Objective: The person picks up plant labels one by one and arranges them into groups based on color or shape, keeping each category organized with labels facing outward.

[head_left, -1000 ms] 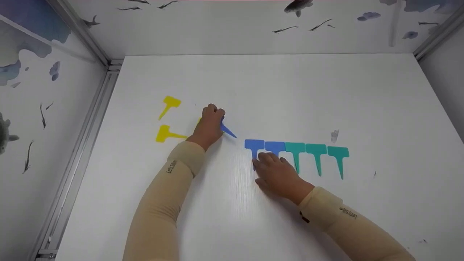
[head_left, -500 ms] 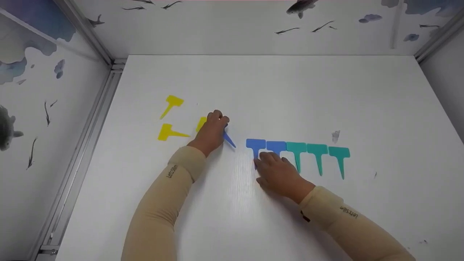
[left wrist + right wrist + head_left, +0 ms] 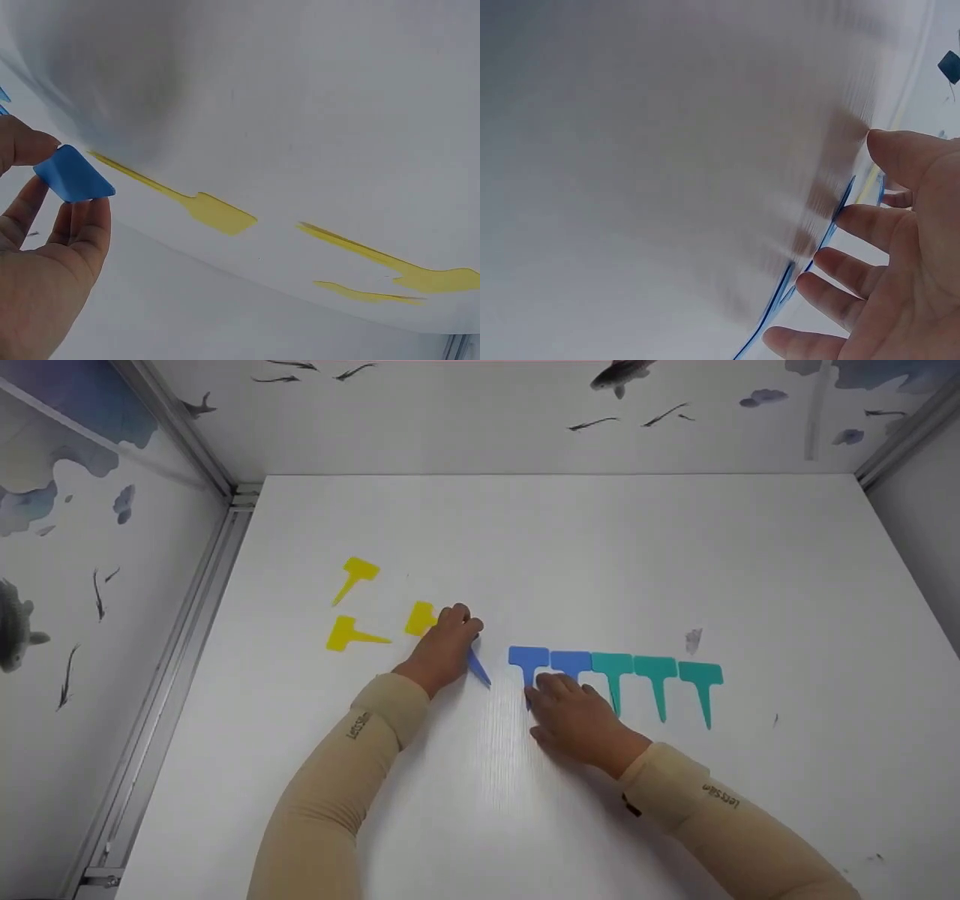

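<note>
My left hand (image 3: pixel 444 646) pinches a blue T-shaped tag (image 3: pixel 478 668) by its wide head, its pointed stem aimed down and right. In the left wrist view the thumb and fingers grip the blue head (image 3: pixel 73 175). My right hand (image 3: pixel 581 725) rests with spread fingers over the stems of two blue tags (image 3: pixel 529 656) (image 3: pixel 571 661) at the left of a row. Three green tags (image 3: pixel 613 663) (image 3: pixel 655 667) (image 3: pixel 700 673) continue that row rightward, stems toward me. In the right wrist view, the fingertips of my right hand (image 3: pixel 885 255) touch the tags and table.
Three yellow tags lie at the left of the white table (image 3: pixel 562 547): one upper (image 3: pixel 361 568), one lower (image 3: pixel 341 634), and one (image 3: pixel 421 618) partly under my left hand. Patterned walls (image 3: pixel 450 420) stand behind and at the sides.
My left hand has moved a little toward me and right with the blue tag, whose stem has turned more downward. More of the nearby yellow tag shows. The right hand stays in place.
</note>
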Motion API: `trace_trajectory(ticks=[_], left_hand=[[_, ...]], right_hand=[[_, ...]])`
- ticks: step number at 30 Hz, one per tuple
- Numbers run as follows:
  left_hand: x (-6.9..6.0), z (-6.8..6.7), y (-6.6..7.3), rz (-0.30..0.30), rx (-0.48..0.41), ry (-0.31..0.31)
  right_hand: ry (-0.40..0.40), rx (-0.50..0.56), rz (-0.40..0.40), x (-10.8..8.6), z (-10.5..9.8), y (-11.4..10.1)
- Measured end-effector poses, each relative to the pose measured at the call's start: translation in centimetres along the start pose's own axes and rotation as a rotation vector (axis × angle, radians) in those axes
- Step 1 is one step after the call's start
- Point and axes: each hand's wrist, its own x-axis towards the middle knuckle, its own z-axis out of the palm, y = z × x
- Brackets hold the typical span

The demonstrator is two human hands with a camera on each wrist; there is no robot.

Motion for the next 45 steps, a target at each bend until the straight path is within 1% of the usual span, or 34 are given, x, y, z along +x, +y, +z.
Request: trace_trajectory(ticks=[5,9,16,23,27,34,36,40,45], left_hand=[[-0.2,0.3,0.1,0.019,0.006,-0.022],[-0.3,0.6,0.2,0.029,0.032,-0.038],[-0.8,0.8,0.5,0.074,0.075,-0.042],[-0.8,1.0,0.6,0.093,0.112,-0.084],[-0.9,1.1,0.7,0.111,0.117,-0.088],[-0.9,1.2,1.0,0.142,0.170,-0.101],[-1.0,1.1,1.0,0.145,0.175,-0.104],[-1.0,1.1,1.1,0.126,0.171,-0.123],[-1.1,1.1,1.1,0.123,0.177,-0.128]], right_hand=[[-0.002,0.004,-0.003,0.0,-0.1,0.0],[-0.003,-0.001,-0.005,0.0,-0.1,0.0],[-0.006,-0.011,0.001,-0.1,-0.1,0.0],[-0.010,-0.004,0.008,0.0,-0.1,0.0],[-0.013,-0.010,0.006,0.0,0.0,0.0],[-0.018,0.001,0.014,0.0,0.1,0.1],[-0.024,-0.005,0.017,0.0,0.1,0.1],[-0.029,-0.007,0.018,0.1,0.0,0.1],[-0.034,-0.008,0.014,0.0,-0.1,0.0]])
